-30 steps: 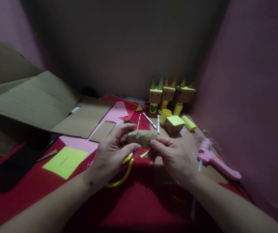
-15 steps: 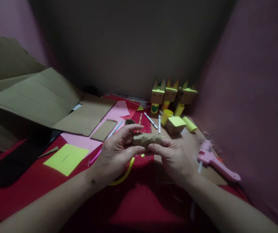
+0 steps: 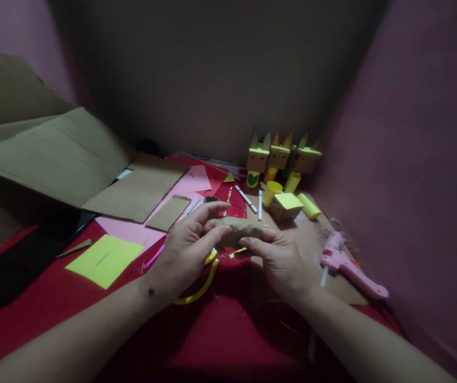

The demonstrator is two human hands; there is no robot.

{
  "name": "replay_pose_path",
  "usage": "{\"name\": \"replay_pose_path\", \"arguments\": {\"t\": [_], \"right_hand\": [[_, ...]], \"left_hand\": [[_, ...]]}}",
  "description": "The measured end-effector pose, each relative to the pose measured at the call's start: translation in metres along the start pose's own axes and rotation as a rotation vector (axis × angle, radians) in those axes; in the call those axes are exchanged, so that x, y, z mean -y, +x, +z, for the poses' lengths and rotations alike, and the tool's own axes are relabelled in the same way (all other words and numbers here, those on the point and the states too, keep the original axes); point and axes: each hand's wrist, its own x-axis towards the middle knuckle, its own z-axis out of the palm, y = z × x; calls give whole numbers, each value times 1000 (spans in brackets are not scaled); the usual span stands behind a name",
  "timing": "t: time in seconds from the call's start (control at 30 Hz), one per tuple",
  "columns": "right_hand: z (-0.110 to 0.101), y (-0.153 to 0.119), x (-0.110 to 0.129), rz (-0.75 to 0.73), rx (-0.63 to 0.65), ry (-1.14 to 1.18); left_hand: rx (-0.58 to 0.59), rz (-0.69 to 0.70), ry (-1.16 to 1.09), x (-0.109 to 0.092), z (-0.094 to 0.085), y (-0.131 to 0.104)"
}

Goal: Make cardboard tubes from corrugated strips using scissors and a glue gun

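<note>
Hands (image 3: 180, 247) face inward, gripping brown roll (image 3: 238, 230) crosswise

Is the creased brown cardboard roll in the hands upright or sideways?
Sideways: the brown roll stretches across, from left hand to right hand.

Single head-worn view, facing forward and down; left grip (image 3: 186, 250) and right grip (image 3: 284, 260) near, dark wall (image 3: 220, 80) beyond.

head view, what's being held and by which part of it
A wrinkled brown cardboard roll, held by both ends: the left hand grips its left end, the right hand its right end.
</note>
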Motion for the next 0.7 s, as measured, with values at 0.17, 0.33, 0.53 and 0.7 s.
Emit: {"name": "replay_pose_path", "arguments": {"t": [0.17,0.33,0.53,0.7], "right_hand": [[1,0,-4,45,-9,19],[-13,10,2,153,-34,183],[-20,16,-1,258,-38,374],[-17,12,-9,321,79,395]], "left_hand": [[-38,100,13,3,-1,-2],[-205,210,153,-3,-13,2],[-38,140,35,1,-18,11],[211,-19,-157,18,-2,7]]}}
